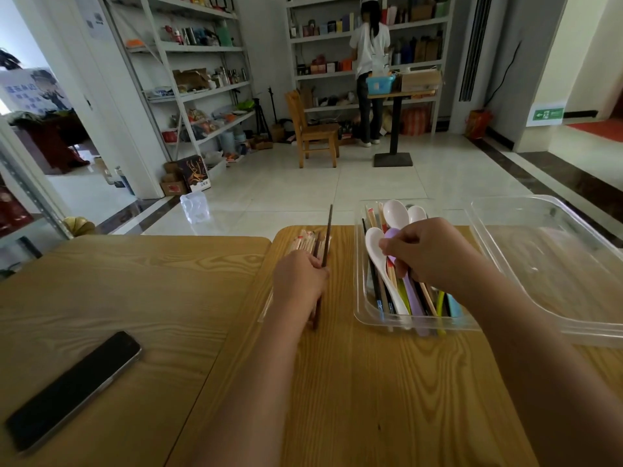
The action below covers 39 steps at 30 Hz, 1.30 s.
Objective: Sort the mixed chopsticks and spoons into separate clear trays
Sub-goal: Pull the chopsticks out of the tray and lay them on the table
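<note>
L hand (298, 281) grips dark chopstick (328, 230); R hand (428, 254) grips purple spoon (391, 234), mostly hidden.

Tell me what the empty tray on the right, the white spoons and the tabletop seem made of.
Empty tray: clear hard plastic, probably; the table shows through it and its rims glint. White spoons: glossy plastic or melamine, perhaps ceramic; smooth, shiny bowls. Tabletop: wood or wood-look laminate, matte; bold grain pattern.
</note>
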Tool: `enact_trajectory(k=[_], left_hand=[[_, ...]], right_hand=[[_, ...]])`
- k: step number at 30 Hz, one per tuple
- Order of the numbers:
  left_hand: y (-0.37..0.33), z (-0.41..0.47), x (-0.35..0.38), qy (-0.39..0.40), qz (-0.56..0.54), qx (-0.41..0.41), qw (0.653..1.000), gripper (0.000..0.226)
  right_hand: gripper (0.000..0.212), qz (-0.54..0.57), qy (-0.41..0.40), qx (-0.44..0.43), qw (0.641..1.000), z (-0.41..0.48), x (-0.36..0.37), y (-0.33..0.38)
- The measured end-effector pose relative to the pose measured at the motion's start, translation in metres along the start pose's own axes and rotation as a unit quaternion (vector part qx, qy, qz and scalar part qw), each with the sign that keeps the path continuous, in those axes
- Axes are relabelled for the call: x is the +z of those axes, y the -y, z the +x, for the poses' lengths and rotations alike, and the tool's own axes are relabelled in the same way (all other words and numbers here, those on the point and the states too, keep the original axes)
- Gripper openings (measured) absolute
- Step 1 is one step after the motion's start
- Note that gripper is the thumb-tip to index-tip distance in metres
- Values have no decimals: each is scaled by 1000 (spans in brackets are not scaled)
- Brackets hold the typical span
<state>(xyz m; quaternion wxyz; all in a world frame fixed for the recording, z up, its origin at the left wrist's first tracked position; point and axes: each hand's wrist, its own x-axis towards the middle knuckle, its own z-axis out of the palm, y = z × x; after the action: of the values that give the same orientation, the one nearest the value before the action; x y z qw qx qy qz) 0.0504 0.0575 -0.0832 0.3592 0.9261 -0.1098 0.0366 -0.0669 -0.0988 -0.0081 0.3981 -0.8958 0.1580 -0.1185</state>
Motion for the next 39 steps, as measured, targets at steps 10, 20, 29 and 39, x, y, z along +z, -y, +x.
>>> enact_trajectory(k=[10, 20, 29, 39], left_hand=[[3, -5, 15, -50, 122, 50, 990, 15], [-18, -3, -9, -57, -24, 59, 996, 2], [-40, -13, -28, -27, -142, 64, 987, 5], [-42, -16, -29, 6, -132, 65, 989, 5]], right_hand=[[40, -46, -25, 20, 998, 10, 1, -13], [17, -134, 20, 31, 990, 16, 20, -26], [25, -271, 14, 6, 962, -2, 56, -22], [24, -294, 0, 27, 955, -8, 55, -15]])
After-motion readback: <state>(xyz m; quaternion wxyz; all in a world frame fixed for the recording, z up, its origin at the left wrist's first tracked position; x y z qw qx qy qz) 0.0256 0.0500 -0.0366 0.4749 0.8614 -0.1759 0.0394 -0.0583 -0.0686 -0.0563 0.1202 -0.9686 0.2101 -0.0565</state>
